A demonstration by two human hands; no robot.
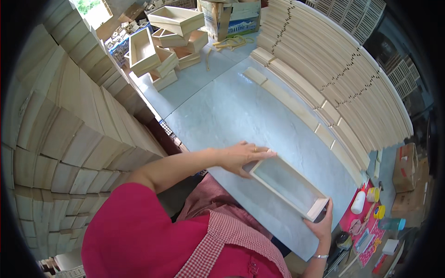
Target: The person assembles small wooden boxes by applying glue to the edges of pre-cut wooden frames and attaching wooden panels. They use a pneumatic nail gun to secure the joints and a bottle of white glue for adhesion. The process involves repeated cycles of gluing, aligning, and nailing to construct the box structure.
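Observation:
A rectangular pale wooden frame sits slanted on the grey-blue table; the table's surface shows through its middle. My left hand grips its far-left end, with the fingers laid over the corner and the thumb on the near side. At the near-right end, my right hand is wrapped round the corner, thumb on the near face and fingers partly hidden behind the end board.
Finished-looking wooden boxes are piled at the far left. Long stacks of thin boards line the right, with a row of strips before them. Wooden stacks rise at my left. A white bottle and yellow-lidded jars stand right.

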